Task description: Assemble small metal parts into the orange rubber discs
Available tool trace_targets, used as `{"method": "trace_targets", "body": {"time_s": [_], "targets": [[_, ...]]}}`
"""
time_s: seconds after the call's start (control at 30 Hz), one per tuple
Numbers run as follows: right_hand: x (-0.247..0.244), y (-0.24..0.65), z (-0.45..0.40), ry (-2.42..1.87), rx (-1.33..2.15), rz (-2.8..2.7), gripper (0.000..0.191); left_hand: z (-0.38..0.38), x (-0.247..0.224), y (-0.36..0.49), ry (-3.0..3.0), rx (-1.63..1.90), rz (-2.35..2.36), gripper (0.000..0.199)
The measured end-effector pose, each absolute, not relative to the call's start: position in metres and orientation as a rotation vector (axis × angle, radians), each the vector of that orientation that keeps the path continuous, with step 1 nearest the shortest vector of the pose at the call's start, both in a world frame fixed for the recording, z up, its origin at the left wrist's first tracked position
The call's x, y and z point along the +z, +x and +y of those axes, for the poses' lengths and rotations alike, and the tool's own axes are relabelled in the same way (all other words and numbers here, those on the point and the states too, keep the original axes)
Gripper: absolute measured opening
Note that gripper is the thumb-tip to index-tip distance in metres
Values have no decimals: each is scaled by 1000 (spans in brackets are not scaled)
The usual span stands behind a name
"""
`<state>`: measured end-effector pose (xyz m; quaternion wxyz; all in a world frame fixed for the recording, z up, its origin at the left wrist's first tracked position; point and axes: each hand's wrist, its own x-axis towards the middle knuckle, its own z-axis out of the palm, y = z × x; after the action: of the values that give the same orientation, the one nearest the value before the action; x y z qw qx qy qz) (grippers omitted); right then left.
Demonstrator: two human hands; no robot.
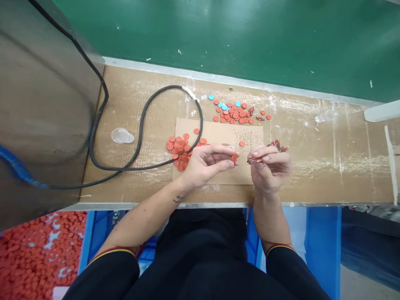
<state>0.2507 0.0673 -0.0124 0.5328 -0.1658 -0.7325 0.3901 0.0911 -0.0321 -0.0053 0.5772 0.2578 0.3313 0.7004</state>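
Observation:
Over the cardboard sheet (218, 177), my left hand (208, 164) is closed, pinching a red disc (234, 157) between thumb and fingertips. Close on its right, my right hand (270, 166) is closed on a small shiny red-and-dark piece (253, 160) whose kind I cannot make out. The two held things are apart. Beside my left hand lies a heap of red discs (179, 146), some showing small holes like buttons. Similar shiny pieces (278, 146) show behind my right fingers. One loose red disc (241, 144) lies near dark specks (250, 135) on the sheet.
A second group of red discs (236, 113), with a few blue discs (224, 107), lies farther back. A black cable (142, 121) loops across the left, near a clear plastic scoop (121, 135). A metal box (46, 104) stands left. Blue crates (323, 246) sit below the table edge.

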Motion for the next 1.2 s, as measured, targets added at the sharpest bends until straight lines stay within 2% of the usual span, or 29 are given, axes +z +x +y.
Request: {"method": "trace_targets", "body": {"time_s": [0.3, 0.57, 0.77, 1.2], "targets": [[-9, 246, 63, -338, 897, -1754, 5, -32, -8, 94, 585, 1610, 763, 27], [-5, 242, 59, -329, 813, -1802, 10, -29, -9, 95, 625, 1642, 793, 29], [-5, 241, 59, -333, 795, -1811, 10, -29, -8, 94, 660, 1655, 787, 22], [-5, 242, 60, -362, 692, -1870, 8, -30, -8, 93, 636, 1630, 848, 29]]}}
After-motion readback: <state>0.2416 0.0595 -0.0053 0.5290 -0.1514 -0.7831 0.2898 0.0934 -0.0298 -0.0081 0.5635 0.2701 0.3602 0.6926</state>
